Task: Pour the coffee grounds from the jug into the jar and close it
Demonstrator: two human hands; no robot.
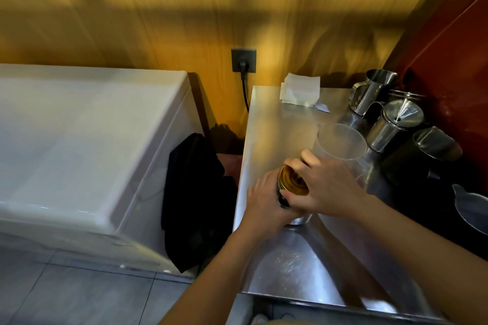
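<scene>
A jar (pixel 284 199) with dark contents stands near the left edge of the steel counter (pixel 277 134). A round golden lid (pixel 291 181) sits on its top. My left hand (pixel 264 202) wraps the jar's side from the left. My right hand (pixel 330 187) grips the lid from the right, fingers curled over its rim. Just behind my right hand stands a clear plastic jug (pixel 340 144), upright; it looks empty.
Several steel pitchers (pixel 375 90) and a lidded steel pot (pixel 396 121) crowd the counter's right side, with a dark cup (pixel 427 150). Folded white napkins (pixel 301 90) lie at the back. A white chest freezer (pixel 87 145) stands left, black cloth (pixel 195 192) hanging between.
</scene>
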